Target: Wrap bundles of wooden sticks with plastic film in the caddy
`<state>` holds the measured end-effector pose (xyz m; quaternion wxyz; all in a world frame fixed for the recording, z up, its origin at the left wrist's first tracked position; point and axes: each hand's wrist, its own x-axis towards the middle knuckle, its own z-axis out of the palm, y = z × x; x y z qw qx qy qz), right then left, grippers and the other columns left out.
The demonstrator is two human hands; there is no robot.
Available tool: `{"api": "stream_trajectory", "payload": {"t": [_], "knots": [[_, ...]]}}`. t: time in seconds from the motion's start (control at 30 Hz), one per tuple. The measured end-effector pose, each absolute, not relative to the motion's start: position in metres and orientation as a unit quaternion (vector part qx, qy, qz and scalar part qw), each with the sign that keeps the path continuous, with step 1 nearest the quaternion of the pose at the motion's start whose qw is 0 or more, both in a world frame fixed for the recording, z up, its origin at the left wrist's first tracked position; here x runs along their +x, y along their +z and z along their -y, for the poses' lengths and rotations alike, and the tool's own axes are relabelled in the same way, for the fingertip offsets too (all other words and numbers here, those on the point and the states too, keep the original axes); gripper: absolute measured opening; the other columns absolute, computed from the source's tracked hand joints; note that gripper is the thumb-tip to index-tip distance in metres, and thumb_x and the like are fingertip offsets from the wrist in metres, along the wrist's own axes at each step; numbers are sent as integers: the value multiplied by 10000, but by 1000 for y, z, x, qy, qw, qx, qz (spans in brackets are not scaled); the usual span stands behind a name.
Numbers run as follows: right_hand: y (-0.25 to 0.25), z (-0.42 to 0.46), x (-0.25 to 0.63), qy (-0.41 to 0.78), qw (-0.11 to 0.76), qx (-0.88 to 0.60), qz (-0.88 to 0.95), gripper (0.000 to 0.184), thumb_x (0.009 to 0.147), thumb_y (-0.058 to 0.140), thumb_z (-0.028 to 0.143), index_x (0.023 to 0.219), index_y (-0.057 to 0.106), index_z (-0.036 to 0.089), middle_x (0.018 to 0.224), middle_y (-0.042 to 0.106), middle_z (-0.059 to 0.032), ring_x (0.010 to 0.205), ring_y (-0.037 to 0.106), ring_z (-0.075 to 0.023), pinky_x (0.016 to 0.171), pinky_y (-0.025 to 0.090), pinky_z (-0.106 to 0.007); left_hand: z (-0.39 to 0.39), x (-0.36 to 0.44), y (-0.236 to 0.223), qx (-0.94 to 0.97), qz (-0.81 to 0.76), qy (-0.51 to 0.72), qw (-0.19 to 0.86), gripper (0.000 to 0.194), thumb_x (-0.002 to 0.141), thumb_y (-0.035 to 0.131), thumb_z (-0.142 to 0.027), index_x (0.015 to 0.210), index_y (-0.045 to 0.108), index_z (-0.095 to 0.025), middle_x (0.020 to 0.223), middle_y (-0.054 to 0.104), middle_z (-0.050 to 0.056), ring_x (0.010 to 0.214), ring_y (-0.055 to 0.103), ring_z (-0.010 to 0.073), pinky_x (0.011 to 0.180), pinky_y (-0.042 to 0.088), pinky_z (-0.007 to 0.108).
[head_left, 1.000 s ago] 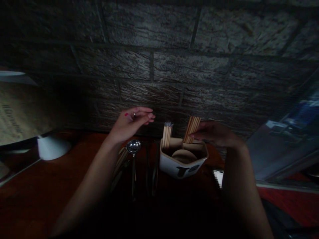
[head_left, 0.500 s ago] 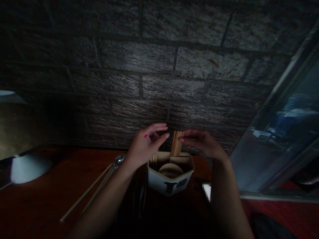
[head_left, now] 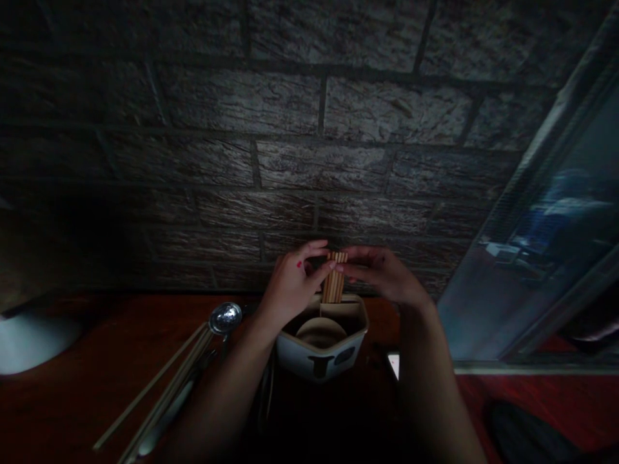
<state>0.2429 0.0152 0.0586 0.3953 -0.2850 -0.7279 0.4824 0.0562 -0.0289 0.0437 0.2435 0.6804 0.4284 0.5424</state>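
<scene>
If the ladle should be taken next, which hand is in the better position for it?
Probably the left hand: the ladle lies on its side of the box. The right hand is farther away and holds a bundle of sticks; the left is also at this bundle.

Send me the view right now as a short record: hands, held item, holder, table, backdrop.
Left hand: thumb tip at the stick bundle's upper left; grip unclear
Right hand: pinching the bundle near its top, from the right
Held item: stick bundle, wooden, roughly upright at the holder's back
Holder: pale container, dark marks on its front
Table, left of holder: metal ladle, thin pale sticks
Backdrop: block wall
Lighting: dim
</scene>
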Motion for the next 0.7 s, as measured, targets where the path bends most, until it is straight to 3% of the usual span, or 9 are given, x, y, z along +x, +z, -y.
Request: {"api": "stream_trajectory", "payload": {"t": [0.33,0.7], "knots": [[57,-16,238,497,386,-275,727,249,667,813,354,851,741,203,835,702,-8,758,620,-126,742,504,-278,26,56,47,651,-433,560,274,316,814,670,-304,1095,657,-161,1034,743,96,486,613,90,395,492,190],[57,-15,243,508,361,-302,722,256,680,803,366,885,758,218,895,738,-16,786,661,-133,749,525,-270,23,58,44,655,-414,559,295,218,804,662,-253,1003,681,-166,986,738,69,643,675,137,433,514,196]]}}
